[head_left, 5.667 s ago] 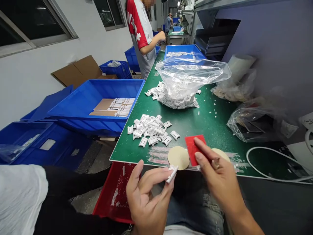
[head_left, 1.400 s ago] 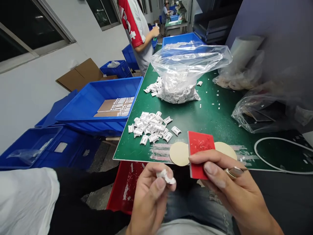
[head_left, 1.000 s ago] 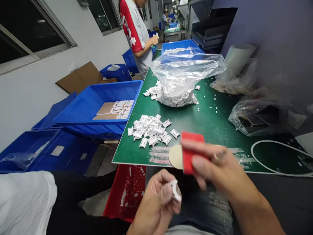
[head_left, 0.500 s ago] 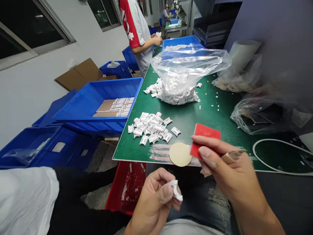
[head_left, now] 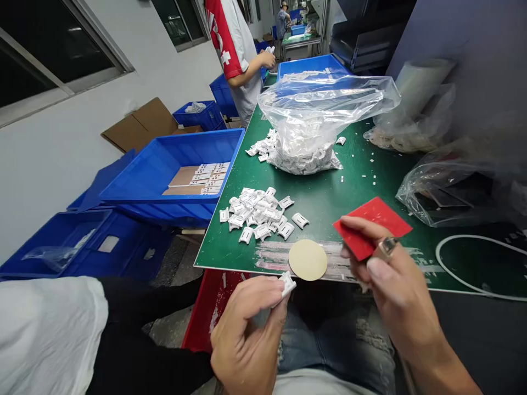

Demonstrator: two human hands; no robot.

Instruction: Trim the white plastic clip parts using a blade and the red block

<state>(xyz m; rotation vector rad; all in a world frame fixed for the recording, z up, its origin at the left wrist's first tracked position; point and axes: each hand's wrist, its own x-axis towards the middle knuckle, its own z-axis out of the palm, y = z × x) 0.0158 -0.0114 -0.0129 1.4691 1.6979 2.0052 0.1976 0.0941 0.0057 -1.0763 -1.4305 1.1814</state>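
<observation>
While my left hand pinches a white piece between thumb and fingertips, my right hand clasps a red card at its near edge, with a ring showing on one finger. The white piece sits just off the near edge of the green mat, close to a tan disc lying flat there. The card is tilted above the mat to the right of that disc, though I can't tell from this view whether it touches the surface.

The white piece looks small, light and fairly stiff, but its thin plastic could snap if I squeeze it hard. It's also small enough to flick out of my fingertips, so a light pinch at its edges seems safest. The card looks thin, flat and stiff, and its smooth faces could slide, so a firm hold near the edge suits it.

More white pieces lie in a loose pile ahead of my left hand, and they look light enough to scatter at a nudge. Beyond them stands a clear bag, stuffed with more of them.
</observation>
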